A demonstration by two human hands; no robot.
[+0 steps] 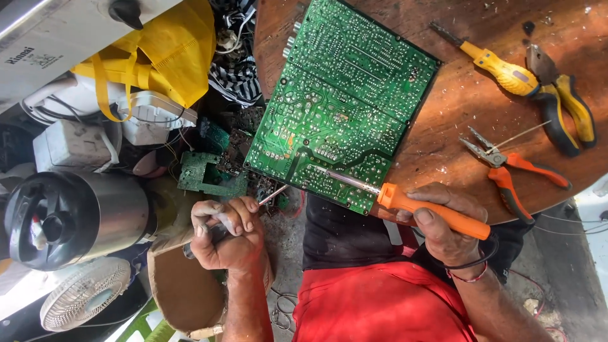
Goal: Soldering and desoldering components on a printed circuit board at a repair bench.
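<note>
Soldering iron (pixel 405 201): orange handle, slim metal shaft, lying nearly level with its tip set on the near edge of the circuit board (pixel 342 95). Circuit board: large, green, rectangular, solder side up, covered in pale traces and silvery joints; it lies tilted on the round brown wooden counter (pixel 468 107), its near corner overhanging the counter's edge. Tweezers (pixel 269 197): thin, metallic, angled up toward the board's near edge, tips just beside the iron's tip.
</note>
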